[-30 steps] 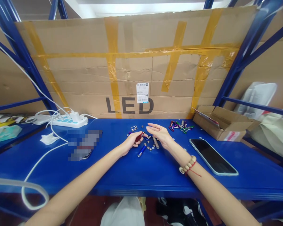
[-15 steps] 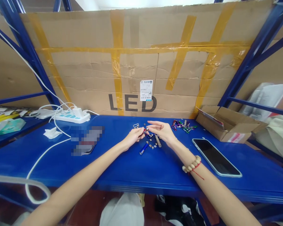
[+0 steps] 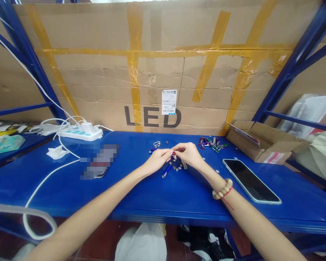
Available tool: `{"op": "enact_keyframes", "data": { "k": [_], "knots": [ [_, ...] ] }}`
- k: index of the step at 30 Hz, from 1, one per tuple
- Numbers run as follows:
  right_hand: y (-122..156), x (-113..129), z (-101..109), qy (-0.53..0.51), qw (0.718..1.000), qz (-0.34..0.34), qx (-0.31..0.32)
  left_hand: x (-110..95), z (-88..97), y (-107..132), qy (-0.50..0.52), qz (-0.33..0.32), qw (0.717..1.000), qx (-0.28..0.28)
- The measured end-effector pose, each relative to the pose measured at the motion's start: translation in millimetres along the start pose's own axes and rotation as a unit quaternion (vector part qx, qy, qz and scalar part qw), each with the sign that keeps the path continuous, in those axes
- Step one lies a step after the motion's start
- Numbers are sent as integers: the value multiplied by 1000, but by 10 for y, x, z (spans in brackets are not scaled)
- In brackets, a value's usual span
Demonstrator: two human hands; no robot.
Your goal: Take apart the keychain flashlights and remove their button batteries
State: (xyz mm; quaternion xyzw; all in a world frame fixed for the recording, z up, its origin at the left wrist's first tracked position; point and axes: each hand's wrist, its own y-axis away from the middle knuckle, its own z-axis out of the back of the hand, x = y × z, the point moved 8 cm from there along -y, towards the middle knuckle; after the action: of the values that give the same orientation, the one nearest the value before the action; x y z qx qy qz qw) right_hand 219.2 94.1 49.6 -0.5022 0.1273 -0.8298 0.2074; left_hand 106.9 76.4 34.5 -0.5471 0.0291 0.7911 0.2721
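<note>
My left hand (image 3: 159, 159) and my right hand (image 3: 188, 154) meet over the blue table, both with fingers closed on a small red flashlight (image 3: 174, 153). Most of it is hidden by the fingertips. Just below them lies a blue flashlight (image 3: 167, 170) with a silver end. Several button cells (image 3: 176, 168) are scattered around it. A silver flashlight tube (image 3: 184, 165) rests partly under my right hand. Behind my left hand are a silver carabiner (image 3: 157, 144) and a blue piece (image 3: 152, 150), partly covered.
A pile of coloured flashlights with carabiners (image 3: 213, 144) lies at the back right, beside an open cardboard box (image 3: 268, 145). A phone (image 3: 251, 181) lies on the right. At left are a power strip (image 3: 81, 134) with white cables and a blurred dark object (image 3: 101, 163).
My right hand's fingers, earlier stretched out, have closed in on the red flashlight. Both hands have come closer together, and the view has tilted slightly down.
</note>
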Motion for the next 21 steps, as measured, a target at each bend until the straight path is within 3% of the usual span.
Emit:
{"op": "enact_keyframes", "data": {
  "k": [4, 8, 16, 21],
  "knots": [
    [-22, -27, 93, -76, 996, -31, -45, 8, 78, -23, 28, 7, 999, -37],
    [-9, 31, 28, -106, 994, -21, -21, 77, 141, -19, 37, 21, 998, -48],
    [17, 76, -37, -41, 999, 0, 8, 161, 124, 15, 3, 22, 999, -44],
    [53, 135, -54, 33, 998, 30, 45, 97, 101, 23, -53, -8, 998, -38]
  ]
}}
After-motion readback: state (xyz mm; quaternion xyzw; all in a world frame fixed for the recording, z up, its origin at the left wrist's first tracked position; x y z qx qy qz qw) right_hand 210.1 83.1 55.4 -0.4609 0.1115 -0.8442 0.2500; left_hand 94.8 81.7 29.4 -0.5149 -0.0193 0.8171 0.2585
